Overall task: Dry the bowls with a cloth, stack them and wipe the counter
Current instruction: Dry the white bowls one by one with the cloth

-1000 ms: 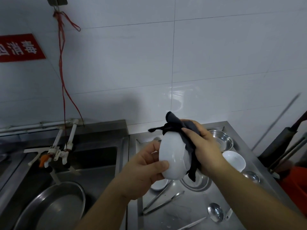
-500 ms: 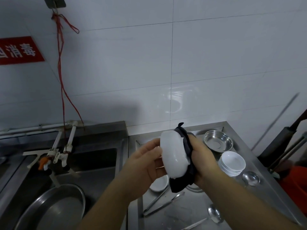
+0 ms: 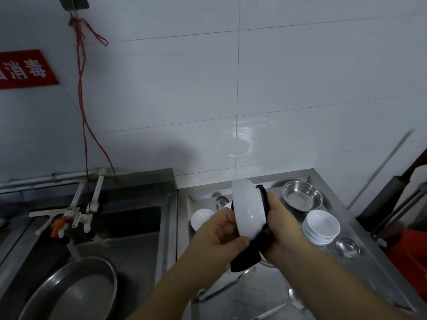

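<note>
I hold a white bowl (image 3: 248, 209) on its side above the steel counter (image 3: 360, 269). My left hand (image 3: 218, 234) grips its lower left rim. My right hand (image 3: 280, 224) presses a dark cloth (image 3: 253, 252) against the bowl's right side, and the cloth's tail hangs below. A stack of white bowls (image 3: 321, 226) stands on the counter to the right. Another white bowl (image 3: 201, 217) rests on the counter behind my left hand. The bowl's inside is hidden from me.
A steel dish (image 3: 302, 198) sits at the counter's back right, and ladles and tongs (image 3: 225, 288) lie near the front. The sink (image 3: 129, 229) with taps (image 3: 78, 215) and a large metal basin (image 3: 76, 292) is on the left. An orange bin (image 3: 413, 255) stands beyond the right edge.
The bowl has turned in my hands and the cloth has shifted from the top of the bowl to its right and lower side. Both hands sit slightly lower and to the right.
</note>
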`<state>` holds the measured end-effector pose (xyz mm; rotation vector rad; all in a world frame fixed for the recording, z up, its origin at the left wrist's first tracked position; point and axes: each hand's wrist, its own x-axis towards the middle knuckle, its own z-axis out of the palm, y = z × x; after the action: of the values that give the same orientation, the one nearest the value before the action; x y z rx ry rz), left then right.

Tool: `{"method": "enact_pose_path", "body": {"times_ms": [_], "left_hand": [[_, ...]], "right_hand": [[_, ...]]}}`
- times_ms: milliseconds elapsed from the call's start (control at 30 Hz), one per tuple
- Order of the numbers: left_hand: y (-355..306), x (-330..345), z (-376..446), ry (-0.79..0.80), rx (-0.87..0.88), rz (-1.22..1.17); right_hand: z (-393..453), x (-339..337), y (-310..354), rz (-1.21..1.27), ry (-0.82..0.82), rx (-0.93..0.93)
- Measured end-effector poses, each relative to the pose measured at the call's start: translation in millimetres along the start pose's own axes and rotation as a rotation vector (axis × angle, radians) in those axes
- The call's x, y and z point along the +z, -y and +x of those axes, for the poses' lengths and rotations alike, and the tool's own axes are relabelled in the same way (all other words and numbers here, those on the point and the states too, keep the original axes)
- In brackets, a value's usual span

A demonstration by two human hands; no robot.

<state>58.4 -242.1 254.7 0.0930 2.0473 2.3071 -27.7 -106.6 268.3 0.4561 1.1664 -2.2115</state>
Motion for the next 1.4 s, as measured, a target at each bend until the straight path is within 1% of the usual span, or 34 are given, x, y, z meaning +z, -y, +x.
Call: {"method": "enact_pose_path", "body": {"times_ms": [100,167,267,367,433,533,667,733,833,867,1000,1067,1167,1267,1333,1400], "left_hand": [[-11,-7,5,-0.072,-0.043,-0.16],[-12,-12,6,-0.077,-0.057,-0.154],[-6,-10,5,-0.059,-0.014,0.01],[3,-5,6,-0.127,0.051,0.357],[7,-4,8,-0.175,0.062,0.481],[6,-1,10,-0.181,0.079,0.546],[3,5,11,-0.168,0.117,0.556],[3,9,10,-0.152,0.121,0.559],[6,15,8,-0.124,0.117,0.632],[8,15,9,-0.117,0.113,0.665],[16,10,13,-0.089,0.083,0.871],[21,9,15,-0.077,0.08,0.962],[24,11,19,-0.062,0.082,1.068],[26,16,26,-0.009,0.076,1.14],[24,20,32,0.05,0.107,1.181],[24,27,37,0.102,0.163,1.211]], "right_hand": [[0,1,2,-0.064,-0.055,-0.092],[1,1,-1,-0.076,-0.087,-0.136],[3,2,-8,-0.069,-0.123,-0.139],[2,1,-15,-0.085,-0.137,-0.141],[1,0,-18,-0.106,-0.149,-0.189],[-5,2,-20,-0.126,-0.148,-0.311],[-10,2,-20,-0.187,-0.18,-0.503],[-10,0,-16,-0.241,-0.198,-0.58],[-8,-5,-10,-0.363,-0.196,-0.666],[-6,-6,-9,-0.387,-0.193,-0.653],[0,-10,-6,-0.358,-0.172,-0.484],[2,-13,-4,-0.374,-0.172,-0.436],[3,-20,-4,-0.406,-0.186,-0.435],[2,-30,-8,-0.443,-0.171,-0.443],[1,-37,-8,-0.486,-0.179,-0.453],[4,-48,-6,-0.475,-0.207,-0.478]]}}
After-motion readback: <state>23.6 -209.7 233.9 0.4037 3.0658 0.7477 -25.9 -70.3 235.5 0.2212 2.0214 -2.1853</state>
